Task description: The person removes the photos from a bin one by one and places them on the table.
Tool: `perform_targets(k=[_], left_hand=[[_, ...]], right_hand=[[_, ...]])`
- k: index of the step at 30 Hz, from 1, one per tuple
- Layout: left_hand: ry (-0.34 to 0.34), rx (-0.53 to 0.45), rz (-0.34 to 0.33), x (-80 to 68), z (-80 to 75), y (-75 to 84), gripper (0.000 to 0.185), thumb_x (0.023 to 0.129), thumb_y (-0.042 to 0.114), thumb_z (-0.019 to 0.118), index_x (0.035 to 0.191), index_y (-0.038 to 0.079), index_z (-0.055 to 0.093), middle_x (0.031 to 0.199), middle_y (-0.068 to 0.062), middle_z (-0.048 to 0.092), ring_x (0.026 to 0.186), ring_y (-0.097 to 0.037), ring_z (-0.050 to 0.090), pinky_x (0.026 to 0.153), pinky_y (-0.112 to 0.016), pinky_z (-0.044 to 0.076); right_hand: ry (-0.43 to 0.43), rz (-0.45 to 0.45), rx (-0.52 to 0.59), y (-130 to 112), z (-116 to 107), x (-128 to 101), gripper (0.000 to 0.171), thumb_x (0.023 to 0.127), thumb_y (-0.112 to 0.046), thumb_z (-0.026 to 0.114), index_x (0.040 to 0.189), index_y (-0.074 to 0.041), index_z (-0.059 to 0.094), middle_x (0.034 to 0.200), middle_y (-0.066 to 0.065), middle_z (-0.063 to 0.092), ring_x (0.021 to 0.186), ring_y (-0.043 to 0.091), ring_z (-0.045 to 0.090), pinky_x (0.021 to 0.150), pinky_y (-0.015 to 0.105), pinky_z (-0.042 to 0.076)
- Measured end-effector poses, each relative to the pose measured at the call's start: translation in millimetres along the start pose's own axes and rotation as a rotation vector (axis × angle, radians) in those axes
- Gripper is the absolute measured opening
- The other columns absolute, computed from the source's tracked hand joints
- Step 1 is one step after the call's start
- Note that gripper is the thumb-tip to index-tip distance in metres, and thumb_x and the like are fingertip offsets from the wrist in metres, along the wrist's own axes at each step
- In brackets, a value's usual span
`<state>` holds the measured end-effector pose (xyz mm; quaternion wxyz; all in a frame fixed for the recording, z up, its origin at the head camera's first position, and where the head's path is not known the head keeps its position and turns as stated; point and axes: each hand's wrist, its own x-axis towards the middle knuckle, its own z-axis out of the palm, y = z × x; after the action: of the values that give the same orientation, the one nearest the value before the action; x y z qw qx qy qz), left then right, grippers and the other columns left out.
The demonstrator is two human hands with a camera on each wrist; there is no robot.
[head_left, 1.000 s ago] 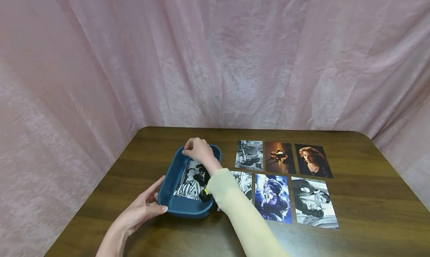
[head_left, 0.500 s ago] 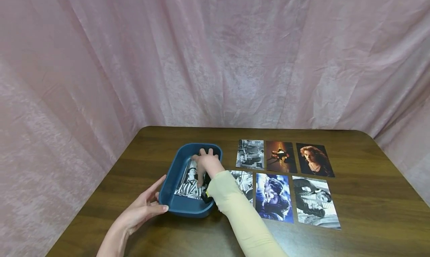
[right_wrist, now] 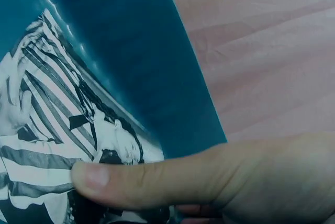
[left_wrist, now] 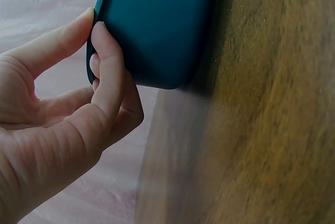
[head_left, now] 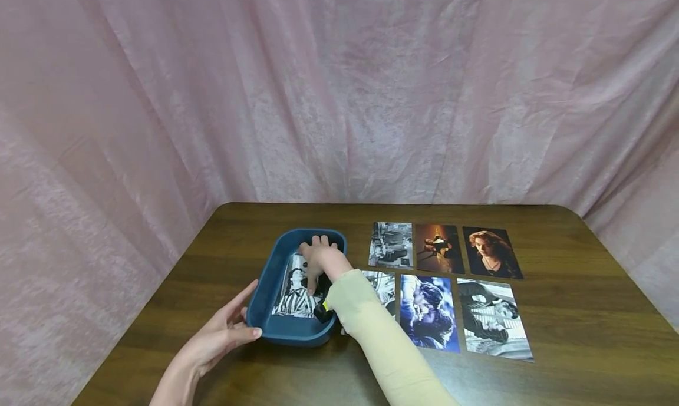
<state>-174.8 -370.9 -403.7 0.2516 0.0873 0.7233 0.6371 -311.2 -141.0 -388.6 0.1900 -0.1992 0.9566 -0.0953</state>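
Blue tray (head_left: 276, 329): near the desk's (head_left: 583, 312) left front edge, steadied at its near-left corner by the left hand (head_left: 220, 335), fingers straight against the outer wall. 
Striped black-and-white photo (head_left: 294, 297): lies flat inside the tray. 
Right hand (head_left: 318, 258): a second ago raised over the tray's far rim; now lowered, fingers relaxed, thumb (right_wrist: 152, 179) pressing the photo down. Judged: photo placed, settling in. 
Six photos (head_left: 440, 288): two rows, right of the tray

Right hand (head_left: 320, 258) covering part of tray's photo (head_left: 294, 294), sleeve hiding one table photo (head_left: 383, 288), left forearm cropped below
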Motion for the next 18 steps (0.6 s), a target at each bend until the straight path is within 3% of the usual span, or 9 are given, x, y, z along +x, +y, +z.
perform_targets(k=[8, 14, 18], left_hand=[[-0.005, -0.008, -0.004, 0.1, -3.0, 0.1, 0.096, 0.090, 0.004, 0.065, 0.161, 0.022, 0.003, 0.125, -0.016, 0.045, 0.106, -0.020, 0.061, 0.094, -0.030, 0.051], [-0.008, -0.006, 0.002, -0.4, -3.2, 0.8, 0.097, 0.090, 0.003, 0.065, 0.161, 0.021, 0.003, 0.117, -0.011, 0.046, 0.102, -0.016, 0.061, 0.093, -0.030, 0.050], [-0.009, -0.006, -0.004, -1.0, -1.8, 1.0, 0.098, 0.089, 0.003, 0.066, 0.161, 0.021, 0.002, 0.109, -0.006, 0.045, 0.096, -0.012, 0.061, 0.093, -0.030, 0.050]], right_hand=[[0.043, -0.018, 0.060, -2.6, 0.2, 1.7, 0.085, 0.068, -0.026, 0.091, 0.138, -0.026, 0.042, 0.137, 0.009, 0.036, 0.115, 0.027, 0.035, 0.094, 0.041, 0.042], [0.030, 0.010, 0.146, -2.8, -0.2, 2.9, 0.084, 0.071, -0.020, 0.090, 0.141, -0.027, 0.045, 0.149, 0.014, 0.034, 0.125, 0.033, 0.044, 0.088, 0.042, 0.051], [0.058, 0.007, 0.171, -4.0, -0.4, 1.5, 0.072, 0.075, -0.008, 0.085, 0.139, -0.021, 0.053, 0.142, 0.012, 0.050, 0.115, 0.027, 0.054, 0.082, 0.036, 0.054]])
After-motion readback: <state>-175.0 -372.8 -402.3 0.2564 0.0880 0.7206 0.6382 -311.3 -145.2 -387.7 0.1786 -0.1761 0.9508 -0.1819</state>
